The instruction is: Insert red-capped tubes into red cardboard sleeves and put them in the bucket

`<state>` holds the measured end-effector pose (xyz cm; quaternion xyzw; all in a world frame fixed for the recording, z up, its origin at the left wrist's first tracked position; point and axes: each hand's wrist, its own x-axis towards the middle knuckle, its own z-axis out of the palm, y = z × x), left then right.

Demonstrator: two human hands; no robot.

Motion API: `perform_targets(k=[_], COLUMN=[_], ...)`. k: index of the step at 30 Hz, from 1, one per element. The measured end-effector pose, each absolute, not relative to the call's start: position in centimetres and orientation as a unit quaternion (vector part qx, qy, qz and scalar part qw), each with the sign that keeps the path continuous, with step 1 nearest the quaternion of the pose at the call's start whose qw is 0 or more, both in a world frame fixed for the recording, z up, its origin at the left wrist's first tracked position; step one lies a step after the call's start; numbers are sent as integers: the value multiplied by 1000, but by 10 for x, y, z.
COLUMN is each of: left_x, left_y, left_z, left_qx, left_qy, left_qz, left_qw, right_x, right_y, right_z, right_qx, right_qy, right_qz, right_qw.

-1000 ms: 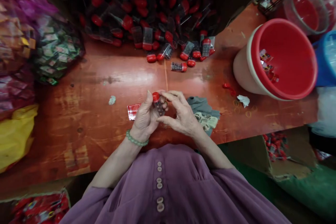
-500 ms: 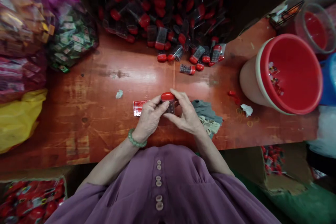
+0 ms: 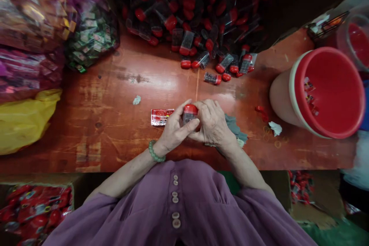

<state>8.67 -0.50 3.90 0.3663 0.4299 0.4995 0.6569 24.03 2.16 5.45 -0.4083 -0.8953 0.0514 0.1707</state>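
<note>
Both hands meet over the middle of the red-brown table point(image 3: 115, 96), holding one small clear container with a red cap point(image 3: 190, 112). My left hand point(image 3: 174, 130) grips its left side, thumb across the front. My right hand point(image 3: 212, 123) wraps the right side, fingers curled near the cap. A flat red label packet point(image 3: 161, 117) lies on the table just left of my left hand. A grey and cream cloth point(image 3: 236, 135) peeks out from under my right hand.
A pile of red-capped clear containers point(image 3: 201, 30) fills the far side. A tilted red bucket point(image 3: 325, 92) lies at the right. Bags of wrapped sweets point(image 3: 86, 38) and a yellow bag point(image 3: 25, 119) sit left. Cardboard boxes of red items point(image 3: 34, 211) stand below the table.
The container has turned from tilted to upright with the cap on top. Both hands closed in tighter around it. The view shifted, so the table contents appear lower and further right.
</note>
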Motion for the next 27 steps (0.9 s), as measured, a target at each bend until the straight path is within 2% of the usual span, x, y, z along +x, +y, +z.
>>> perform_targets(k=[3,7,14,20,27], left_x=[90,89,84,85,87], left_y=[-7,-7,-3,-1,-7], left_z=[37,34,36,35,40], left_qx=[368,306,192,185,150], left_qy=[428,376,320,311,373], left_qz=[491,450,437,442,518], left_qw=[663,750,818,821,755], right_x=[239,240,239,234,228], right_y=[19,16,20,23,23], right_z=[57,60,61,63,56], right_qx=[-413,-412,-389,-398,-376], right_qy=[-888,-888,-909,-903,-918], right_qz=[107,144,86,73,12], right_qw=[173,146,118,144,127])
